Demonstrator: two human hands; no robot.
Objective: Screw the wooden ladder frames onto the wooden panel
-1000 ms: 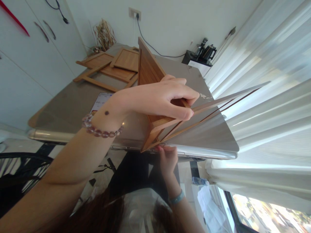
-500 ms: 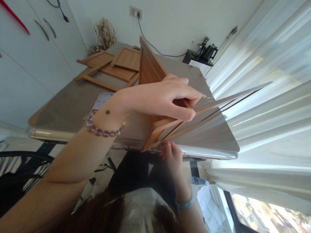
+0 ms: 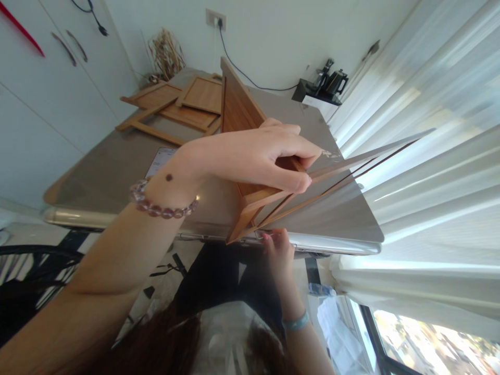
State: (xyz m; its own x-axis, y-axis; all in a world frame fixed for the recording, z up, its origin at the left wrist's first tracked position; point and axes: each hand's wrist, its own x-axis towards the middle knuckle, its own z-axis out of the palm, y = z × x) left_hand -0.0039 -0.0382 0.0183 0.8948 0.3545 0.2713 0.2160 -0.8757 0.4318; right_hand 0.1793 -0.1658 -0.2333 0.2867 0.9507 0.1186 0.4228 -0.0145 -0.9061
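Observation:
A partly assembled wooden frame with panels (image 3: pixel 239 107) stands tilted on the near part of the table, its lower corner by the front edge. My left hand (image 3: pixel 279 156) reaches over it from the left, thumb and fingers closed round a top rail. Long thin rails (image 3: pixel 375 156) run from it to the right. My right hand (image 3: pixel 280 247) is at the table's front edge, just right of the frame's lower corner. Its fingers are pinched together near a thin, shiny piece; what exactly they hold is too small to tell.
Other wooden frames and panels (image 3: pixel 156 112) lie at the back left of the grey table (image 3: pixel 94 182). A phone (image 3: pixel 159 160) lies partly behind my left wrist. Dried stalks (image 3: pixel 166 52) stand in the far corner, a black kettle (image 3: pixel 336 82) at the back right. White curtains (image 3: pixel 429 208) hang on the right.
My right hand's fingers have drawn closer together and shifted slightly at the table edge. My left hand keeps its grip on the frame. The whole view has shifted slightly.

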